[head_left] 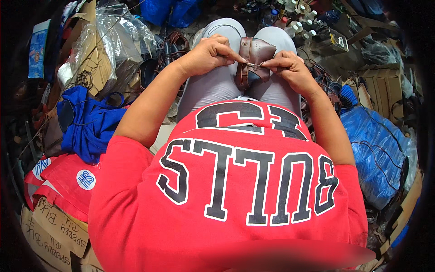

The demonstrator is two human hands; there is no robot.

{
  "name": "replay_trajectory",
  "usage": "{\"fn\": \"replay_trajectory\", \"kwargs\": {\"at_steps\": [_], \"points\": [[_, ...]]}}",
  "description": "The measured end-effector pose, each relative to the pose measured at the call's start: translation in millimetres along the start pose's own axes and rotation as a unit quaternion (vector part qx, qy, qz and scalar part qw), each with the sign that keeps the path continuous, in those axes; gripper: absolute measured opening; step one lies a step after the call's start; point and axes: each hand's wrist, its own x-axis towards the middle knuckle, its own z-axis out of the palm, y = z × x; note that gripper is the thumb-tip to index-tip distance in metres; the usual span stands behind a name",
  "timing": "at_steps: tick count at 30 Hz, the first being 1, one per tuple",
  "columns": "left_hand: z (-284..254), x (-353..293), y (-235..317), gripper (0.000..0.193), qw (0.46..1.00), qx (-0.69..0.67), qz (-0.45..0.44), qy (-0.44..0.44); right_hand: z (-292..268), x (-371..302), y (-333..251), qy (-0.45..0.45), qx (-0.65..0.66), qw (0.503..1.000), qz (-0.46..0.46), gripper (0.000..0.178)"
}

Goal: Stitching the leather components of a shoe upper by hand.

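Note:
A brown leather shoe upper (pixel 260 51), with an eyelet and small perforations, rests across my grey-trousered thighs. My left hand (pixel 210 54) comes at it from the left, thumb and forefinger pinched together at its edge. From the other side my right hand (pixel 290 68) pinches at the right edge with closed fingers. Between the fingertips a thin, light-coloured strip (pixel 250 64) runs across the leather; whether it is a lace or a tool is too small to tell. Part of the upper's dark inside shows at its lower end.
Clear plastic (pixel 129 36) and a blue cloth (pixel 86 120) lie to my left, above a red bag (pixel 68 181) and cardboard (pixel 54 235). A blue plastic bundle (pixel 376 154) is at right. Several small bottles (pixel 299 18) stand ahead, and dark leather pieces lie beside both legs.

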Motion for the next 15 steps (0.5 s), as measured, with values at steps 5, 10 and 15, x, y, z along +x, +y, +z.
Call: {"fn": "replay_trajectory", "kwargs": {"at_steps": [5, 10, 15], "points": [[1, 4, 9, 0.031, 0.999, 0.029, 0.024, 0.024, -1, 0, 0, -0.013, 0.036, 0.999, 0.02, 0.04], [0, 14, 14, 0.025, 0.993, 0.098, 0.07, 0.016, 3, 2, 2, 0.0, 0.027, 0.999, 0.022, 0.04], [2, 30, 16, 0.021, 0.999, 0.021, 0.016, -0.022, 2, 3, -4, 0.006, -0.02, 1.0, -0.013, 0.039]]}}
